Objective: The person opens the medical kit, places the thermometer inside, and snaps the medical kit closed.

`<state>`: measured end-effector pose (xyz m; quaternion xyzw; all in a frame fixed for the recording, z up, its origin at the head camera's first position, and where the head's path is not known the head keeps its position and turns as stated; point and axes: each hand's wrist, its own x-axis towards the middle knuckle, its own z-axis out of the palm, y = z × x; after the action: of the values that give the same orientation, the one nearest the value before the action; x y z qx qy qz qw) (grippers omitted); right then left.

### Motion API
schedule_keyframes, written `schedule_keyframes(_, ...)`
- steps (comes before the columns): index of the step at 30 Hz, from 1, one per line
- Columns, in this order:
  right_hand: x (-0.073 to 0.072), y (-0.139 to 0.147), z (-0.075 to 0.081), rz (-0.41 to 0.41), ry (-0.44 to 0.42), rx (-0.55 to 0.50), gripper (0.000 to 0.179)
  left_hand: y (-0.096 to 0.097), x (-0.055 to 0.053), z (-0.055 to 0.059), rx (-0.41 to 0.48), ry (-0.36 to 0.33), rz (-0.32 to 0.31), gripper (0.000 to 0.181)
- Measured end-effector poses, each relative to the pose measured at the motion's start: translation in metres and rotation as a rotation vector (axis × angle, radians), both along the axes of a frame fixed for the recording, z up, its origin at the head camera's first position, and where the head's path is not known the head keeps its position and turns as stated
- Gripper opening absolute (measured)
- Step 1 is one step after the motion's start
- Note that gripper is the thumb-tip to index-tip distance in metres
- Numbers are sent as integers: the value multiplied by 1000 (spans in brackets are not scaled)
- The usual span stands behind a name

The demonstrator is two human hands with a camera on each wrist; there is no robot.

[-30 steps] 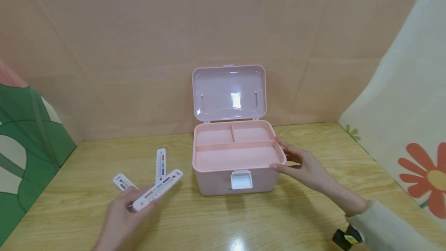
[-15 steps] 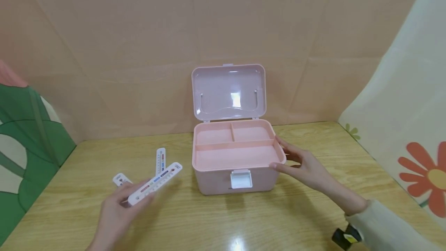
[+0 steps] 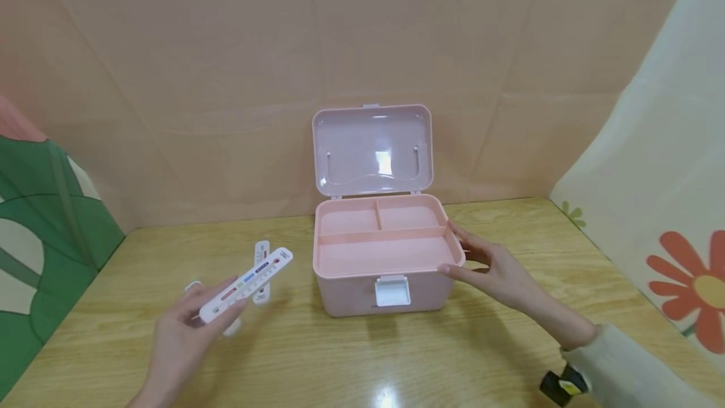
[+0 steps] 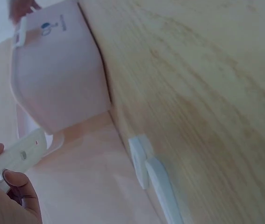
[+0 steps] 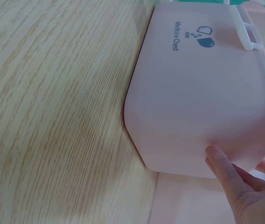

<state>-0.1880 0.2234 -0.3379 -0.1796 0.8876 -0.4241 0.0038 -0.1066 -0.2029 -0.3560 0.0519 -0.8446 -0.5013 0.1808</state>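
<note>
My left hand (image 3: 184, 329) pinches a flat white thermometer (image 3: 246, 285) with a printed scale between thumb and fingers, raised over the table and slanting up to the right. A second thermometer (image 3: 262, 293) lies on the table behind it. A third thermometer (image 3: 233, 327) is mostly hidden beneath the left hand. The pink medicine chest (image 3: 348, 298) stands with its lid (image 3: 362, 143) up, showing a tray with three compartments. At its right end my right hand (image 3: 498, 272) holds the chest, thumb at the front rim and fingers along the side (image 5: 225, 170).
The wood-grain table (image 3: 317, 364) carries everything. A beige cloth (image 3: 226, 93) hangs close behind the chest, and a flowered cloth (image 3: 651, 175) borders the right side. The chest's white latch (image 3: 393, 292) hangs down in front. Near the right sleeve is a black strap device (image 3: 563, 386).
My left hand has lifted the thermometer and drifted slightly left and back, uncovering more of the thermometer behind it. The right hand and the chest have stayed in place.
</note>
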Motion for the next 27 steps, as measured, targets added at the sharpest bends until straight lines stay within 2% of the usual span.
schedule_keyframes(7, 0, 0, 0, -3, 4, 3, 73, 1, -3, 12, 18, -29, 13, 45)
schedule_keyframes(14, 1, 0, 1, 0, 22, 25, 72, 5, -6, 19, 32, 20, -18, 44)
schedule_keyframes(18, 0, 1, -1, -1, 11, 11, 73, 9, -7, 24, 39, 20, -17, 43)
schedule_keyframes(23, 1, 1, -1, -3, 14, 19, 72, 18, -10, 31, 56, 24, -47, 43)
schedule_keyframes(27, 1, 0, 0, -8, 8, 13, 73, 25, -16, 33, 64, 85, -85, 40)
